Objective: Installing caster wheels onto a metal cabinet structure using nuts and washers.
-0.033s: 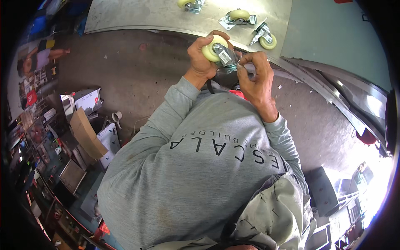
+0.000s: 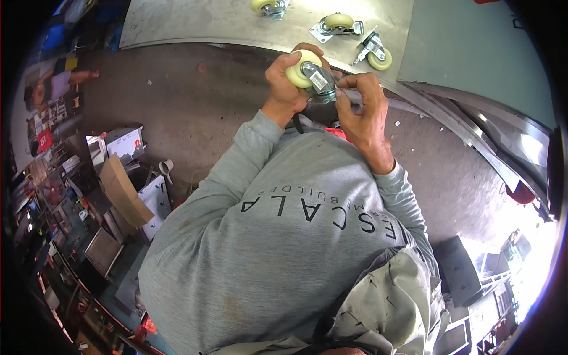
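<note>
A caster wheel [image 2: 303,69] with a cream-yellow wheel, a shiny metal fork and a white label is wrapped in the fingers of my left hand [image 2: 283,87]. It is held up just off the near edge of the metal tabletop [image 2: 225,23]. My right hand [image 2: 365,115] is closed in a pinch of thumb and forefinger at the caster's plate end. What lies between those fingertips is too small to make out. On the tabletop lie three more casters: one caster [image 2: 269,8] at the far left, one caster [image 2: 337,25] in the middle, and a tilted caster [image 2: 377,54] nearest my right hand.
To the right, a grey-green panel [image 2: 479,53] adjoins the tabletop, with metal rails [image 2: 473,139] below it. Cardboard [image 2: 123,189], boxes and a white mug-shaped thing [image 2: 166,170] crowd the left floor. Another person [image 2: 56,86] is at the far left. A dark grey box [image 2: 457,269] stands lower right.
The caster and both hands have shifted very slightly to the left. The grip of each hand looks the same.
</note>
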`<state>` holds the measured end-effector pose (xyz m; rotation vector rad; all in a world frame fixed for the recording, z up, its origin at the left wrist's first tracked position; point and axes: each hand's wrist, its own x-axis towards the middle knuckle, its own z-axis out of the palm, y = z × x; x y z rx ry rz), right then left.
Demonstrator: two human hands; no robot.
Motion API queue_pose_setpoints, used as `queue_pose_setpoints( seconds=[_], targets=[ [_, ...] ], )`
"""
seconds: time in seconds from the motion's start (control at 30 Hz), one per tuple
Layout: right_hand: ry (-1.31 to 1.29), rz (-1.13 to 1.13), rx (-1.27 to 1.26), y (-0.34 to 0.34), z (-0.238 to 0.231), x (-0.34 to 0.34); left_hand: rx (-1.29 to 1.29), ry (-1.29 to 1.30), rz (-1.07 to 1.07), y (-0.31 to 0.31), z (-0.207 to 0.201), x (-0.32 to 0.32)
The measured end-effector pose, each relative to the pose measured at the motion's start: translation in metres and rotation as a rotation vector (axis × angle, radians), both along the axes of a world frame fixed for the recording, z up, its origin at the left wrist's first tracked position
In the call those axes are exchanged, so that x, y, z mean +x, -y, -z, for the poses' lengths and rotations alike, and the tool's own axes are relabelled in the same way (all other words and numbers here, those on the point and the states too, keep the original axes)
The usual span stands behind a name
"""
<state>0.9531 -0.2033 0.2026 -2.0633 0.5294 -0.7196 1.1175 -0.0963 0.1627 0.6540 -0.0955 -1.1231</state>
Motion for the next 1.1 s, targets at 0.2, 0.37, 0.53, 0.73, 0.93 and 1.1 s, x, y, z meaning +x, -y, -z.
queue_pose_setpoints(
  seconds=[0.2, 0.37, 0.53, 0.73, 0.93, 1.1],
  targets=[
    [-0.07, 0.139, 0.0, 0.0, -0.003, 0.006, 0.034, 0.247, -0.236, 0.015, -0.012, -0.022],
    [-0.025, 0.225, 0.08, -0.002, -0.003, 0.006, 0.02, 0.513, -0.325, 0.022, -0.017, -0.031],
    [0.026, 0.243, 0.159, -0.007, -0.005, 0.005, 0.056, 0.611, -0.384, 0.023, -0.022, -0.04],
    [0.053, 0.232, 0.183, -0.011, -0.004, 0.007, 0.099, 0.698, -0.454, 0.022, -0.027, -0.044],
    [0.046, 0.222, 0.219, -0.018, -0.003, 0.007, 0.171, 0.855, -0.492, 0.021, -0.024, -0.047],
    [-0.01, 0.183, 0.34, -0.019, -0.005, 0.006, 0.124, 0.699, -0.468, 0.022, -0.03, -0.046]
  ],
)
